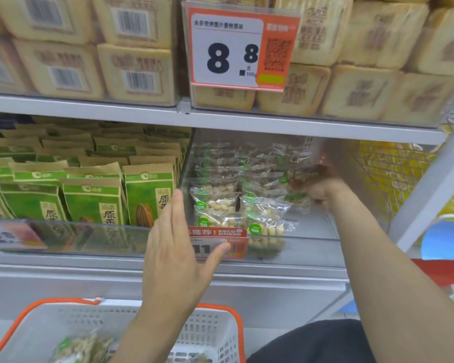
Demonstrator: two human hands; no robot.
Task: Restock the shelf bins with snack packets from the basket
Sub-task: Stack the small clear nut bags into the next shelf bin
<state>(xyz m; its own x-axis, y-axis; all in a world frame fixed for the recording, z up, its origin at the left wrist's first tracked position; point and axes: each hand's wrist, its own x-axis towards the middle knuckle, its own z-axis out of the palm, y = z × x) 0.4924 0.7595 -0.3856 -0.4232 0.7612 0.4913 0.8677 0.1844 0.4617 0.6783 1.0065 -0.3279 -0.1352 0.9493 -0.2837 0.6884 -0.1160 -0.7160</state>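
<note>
A clear shelf bin (312, 238) on the middle shelf holds several clear packets of pale nuts (220, 208). My right hand (317, 187) reaches deep into this bin at its right side and grips a clear nut packet (298, 197). My left hand (178, 247) is held flat with straight fingers at the bin's front left corner, its thumb touching the red price tag (236, 244). A white basket with an orange rim (210, 334) sits at the bottom, and a few snack packets (81, 349) lie in it.
Green and brown paper bags (95, 200) fill the bin to the left. Beige wrapped packs (364, 95) and a big 8.8 price sign (236, 51) stand on the shelf above. A yellow mesh basket (388, 174) is at the right, behind a white shelf post.
</note>
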